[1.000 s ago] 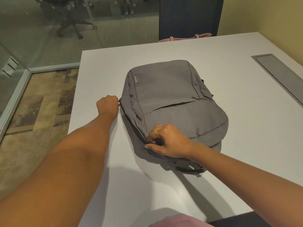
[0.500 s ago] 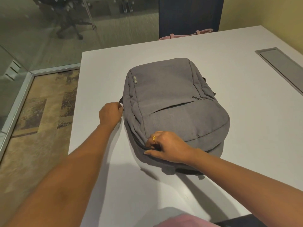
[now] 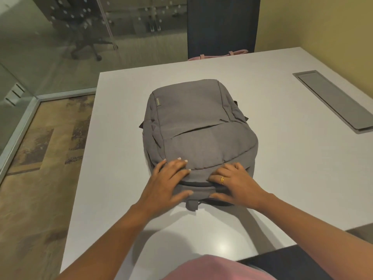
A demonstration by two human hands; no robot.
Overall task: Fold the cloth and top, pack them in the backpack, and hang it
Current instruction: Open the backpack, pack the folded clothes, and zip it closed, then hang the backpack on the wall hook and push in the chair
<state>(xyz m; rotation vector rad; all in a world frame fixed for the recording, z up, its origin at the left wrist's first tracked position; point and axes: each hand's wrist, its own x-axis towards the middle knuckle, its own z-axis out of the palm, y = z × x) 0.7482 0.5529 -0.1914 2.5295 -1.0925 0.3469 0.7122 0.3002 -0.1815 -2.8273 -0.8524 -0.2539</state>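
Surface: white table (image 3: 282, 158), grey cable hatch (image 3: 333, 102) inset far right.
Left hand (image 3: 167, 182): fingers spread flat on near end of the backpack (image 3: 197, 128).
Right hand (image 3: 238, 183): fingers curled, gripping that same end.
Pack: grey, flat mid-table, zipped; contents hidden.
Beyond: dark chair (image 3: 222, 27) at far edge.

L hand (image 3: 167, 183) presses, R hand (image 3: 237, 184) grips backpack (image 3: 198, 126).

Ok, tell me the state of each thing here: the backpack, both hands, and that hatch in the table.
backpack: lying flat on the table, front up, looks closed.
left hand: fingers spread, pressing on the backpack's near end.
right hand: fingers curled, gripping the backpack's near end.
hatch: lid down, closed.
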